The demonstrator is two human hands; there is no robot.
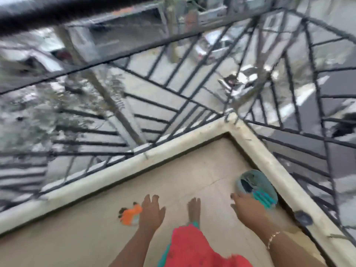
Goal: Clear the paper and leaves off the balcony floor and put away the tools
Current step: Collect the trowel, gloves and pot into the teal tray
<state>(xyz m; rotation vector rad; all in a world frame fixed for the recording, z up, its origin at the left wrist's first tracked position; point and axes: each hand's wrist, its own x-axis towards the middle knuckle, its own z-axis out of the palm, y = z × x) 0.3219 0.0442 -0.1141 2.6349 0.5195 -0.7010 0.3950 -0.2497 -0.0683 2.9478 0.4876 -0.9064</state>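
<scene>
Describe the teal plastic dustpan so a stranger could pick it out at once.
Find the corner where the two pale ledges meet under the black metal railing. Against the right-hand ledge lies the teal plastic dustpan, beyond the right hand. Its scoop shape and bright turquoise ribbed handle set it apart from the orange object by the left hand.

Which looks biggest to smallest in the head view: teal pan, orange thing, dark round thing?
1. teal pan
2. orange thing, partly hidden by the left hand
3. dark round thing, nearly the same size, so unsure
</scene>
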